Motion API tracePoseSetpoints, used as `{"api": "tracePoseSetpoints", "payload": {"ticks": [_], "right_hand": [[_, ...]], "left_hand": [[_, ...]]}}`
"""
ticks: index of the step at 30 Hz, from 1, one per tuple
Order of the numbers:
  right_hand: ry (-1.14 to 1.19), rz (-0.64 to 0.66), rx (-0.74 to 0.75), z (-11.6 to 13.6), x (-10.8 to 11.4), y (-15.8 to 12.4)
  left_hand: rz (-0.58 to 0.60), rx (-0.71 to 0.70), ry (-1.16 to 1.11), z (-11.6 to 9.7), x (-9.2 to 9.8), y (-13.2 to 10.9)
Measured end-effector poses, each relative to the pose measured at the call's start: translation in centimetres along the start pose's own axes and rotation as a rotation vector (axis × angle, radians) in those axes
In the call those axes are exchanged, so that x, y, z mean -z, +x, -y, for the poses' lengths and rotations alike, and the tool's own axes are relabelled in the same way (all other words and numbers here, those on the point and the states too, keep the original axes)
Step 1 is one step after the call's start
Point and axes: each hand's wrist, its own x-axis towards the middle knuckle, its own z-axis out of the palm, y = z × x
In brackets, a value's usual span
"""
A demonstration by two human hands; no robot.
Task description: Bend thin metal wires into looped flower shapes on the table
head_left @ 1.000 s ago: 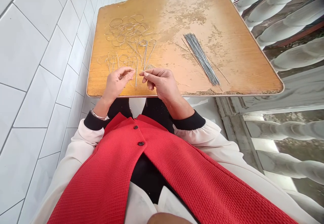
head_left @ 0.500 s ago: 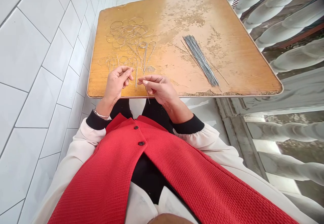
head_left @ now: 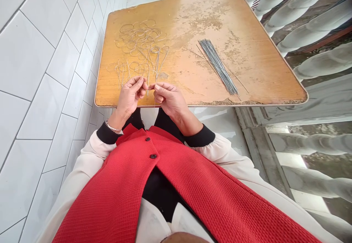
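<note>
Over the near edge of the wooden table (head_left: 115, 96), my two hands come together fingertip to fingertip. My right hand (head_left: 169, 94) pinches a thin wire (head_left: 154, 103), whose end hangs down below the fingers. My left hand (head_left: 133, 91) is closed in a pinch close beside it; whatever lies between those fingertips is too small to make out. Just beyond the hands lie several bent wires with looped ends (head_left: 157, 58) and a tangle of curled wires (head_left: 141, 36).
To the right on the table lies a bundle of straight grey wires (head_left: 218, 67), with a few loose ones alongside. A small heap of tiny bits (head_left: 163, 75) sits near the looped wires. A tiled wall (head_left: 63, 56) stands left, a white balustrade (head_left: 302, 30) right.
My left hand has moved right and slightly down, up to my right hand. The right hand has shifted a little left, and its wire hangs straighter down.
</note>
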Motion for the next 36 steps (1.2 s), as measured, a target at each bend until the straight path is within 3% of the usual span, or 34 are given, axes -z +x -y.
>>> {"api": "tracePoseSetpoints", "payload": {"ticks": [7, 16, 29, 36], "right_hand": [[0.003, 0.026, 0.048, -0.3, 0.0, 0.2], [-0.181, 0.066, 0.083, 0.8, 0.1, 0.6], [-0.142, 0.049, 0.039, 0.7, 1.4, 0.8], [-0.236, 0.031, 0.020, 1.4, 2.1, 0.7]], "left_hand": [[-0.082, 0.000, -0.017, -0.4, -0.8, -0.6], [-0.126, -0.024, 0.081, -0.4, -1.0, -0.4], [-0.094, 0.019, 0.160, -0.4, -0.7, -0.2], [-0.090, 0.074, 0.119, -0.9, -0.5, 0.1]]}}
